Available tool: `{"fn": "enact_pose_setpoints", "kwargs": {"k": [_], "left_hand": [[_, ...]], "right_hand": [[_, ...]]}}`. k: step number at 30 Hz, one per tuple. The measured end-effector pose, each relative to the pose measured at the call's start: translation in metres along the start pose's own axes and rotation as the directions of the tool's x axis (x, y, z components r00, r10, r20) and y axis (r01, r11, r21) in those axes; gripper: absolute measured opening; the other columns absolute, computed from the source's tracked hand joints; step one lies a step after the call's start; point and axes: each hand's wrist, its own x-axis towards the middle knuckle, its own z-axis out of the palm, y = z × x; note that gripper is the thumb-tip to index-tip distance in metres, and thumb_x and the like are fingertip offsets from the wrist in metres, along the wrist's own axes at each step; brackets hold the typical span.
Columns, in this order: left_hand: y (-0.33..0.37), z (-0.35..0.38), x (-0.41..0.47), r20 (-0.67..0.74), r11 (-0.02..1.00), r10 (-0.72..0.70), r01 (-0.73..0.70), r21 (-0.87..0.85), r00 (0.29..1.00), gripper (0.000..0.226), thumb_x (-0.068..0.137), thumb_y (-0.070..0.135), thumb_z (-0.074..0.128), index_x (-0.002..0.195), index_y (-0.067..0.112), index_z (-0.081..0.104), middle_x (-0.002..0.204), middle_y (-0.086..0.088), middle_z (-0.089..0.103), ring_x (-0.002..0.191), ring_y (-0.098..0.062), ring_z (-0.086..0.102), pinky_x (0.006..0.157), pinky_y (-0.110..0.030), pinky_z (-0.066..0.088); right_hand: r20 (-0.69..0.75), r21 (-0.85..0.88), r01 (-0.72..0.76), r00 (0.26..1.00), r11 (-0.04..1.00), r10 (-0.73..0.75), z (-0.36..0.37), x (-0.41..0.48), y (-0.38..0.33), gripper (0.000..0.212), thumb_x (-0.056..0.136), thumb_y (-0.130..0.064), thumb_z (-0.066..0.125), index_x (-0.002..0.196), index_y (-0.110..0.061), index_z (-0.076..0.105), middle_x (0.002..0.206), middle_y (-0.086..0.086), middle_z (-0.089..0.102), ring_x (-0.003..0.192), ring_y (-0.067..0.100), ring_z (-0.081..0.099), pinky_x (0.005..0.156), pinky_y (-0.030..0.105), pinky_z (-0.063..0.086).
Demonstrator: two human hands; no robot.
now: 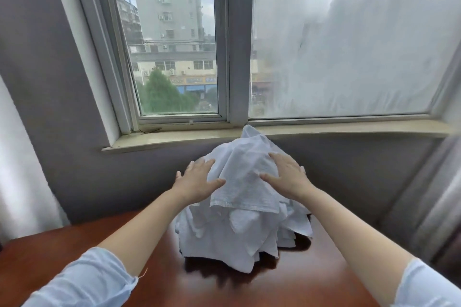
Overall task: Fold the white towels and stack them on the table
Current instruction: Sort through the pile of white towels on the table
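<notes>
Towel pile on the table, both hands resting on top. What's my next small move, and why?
Probably pinch the top towel at its edges and lift it off the pile: left hand and right hand lie flat against it, gripping nothing, and the towels look unfolded.

No text can be read. The shop signs (193, 80) through the window (222, 45), well beyond the left hand (197, 182), are too blurred.
</notes>
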Motion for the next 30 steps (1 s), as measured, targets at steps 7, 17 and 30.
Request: {"fn": "enact_pose_setpoints", "kwargs": {"k": [7, 17, 30], "left_hand": [[0.007, 0.021, 0.064, -0.011, 0.998, -0.035, 0.034, -0.048, 0.999, 0.073, 0.095, 0.057, 0.049, 0.156, 0.030, 0.017, 0.164, 0.005, 0.013, 0.152, -0.022, 0.004, 0.117, -0.056, 0.009], [0.013, 0.060, 0.158, -0.044, 0.975, -0.197, 0.191, -0.110, 0.979, 0.083, 0.088, 0.067, 0.050, 0.155, 0.034, 0.014, 0.163, 0.013, 0.013, 0.151, -0.018, 0.005, 0.118, -0.057, 0.014], [-0.008, 0.120, 0.217, -0.015, 0.911, -0.400, 0.395, -0.120, 0.917, 0.097, 0.072, 0.086, 0.047, 0.151, 0.053, 0.002, 0.165, 0.001, 0.005, 0.150, -0.025, 0.013, 0.112, -0.046, 0.029]], "right_hand": [[0.023, 0.029, 0.017, 1.000, 0.999, -0.018, 0.009, 0.075, 0.029, 0.074, 0.091, -0.049, 0.058, 0.154, -0.026, 0.026, 0.160, -0.002, 0.027, 0.149, 0.023, 0.019, 0.119, 0.057, 0.011], [0.134, 0.080, 0.032, 0.990, 0.996, -0.042, 0.048, 0.191, 0.083, 0.085, 0.088, -0.055, 0.060, 0.155, -0.020, 0.022, 0.160, -0.001, 0.027, 0.147, 0.022, 0.023, 0.119, 0.052, 0.018], [0.400, 0.202, -0.202, 0.910, 0.959, 0.107, 0.114, 0.251, 0.137, 0.120, 0.049, -0.096, 0.049, 0.146, -0.059, -0.010, 0.165, -0.001, -0.008, 0.152, 0.026, 0.005, 0.116, 0.054, 0.014]]}}
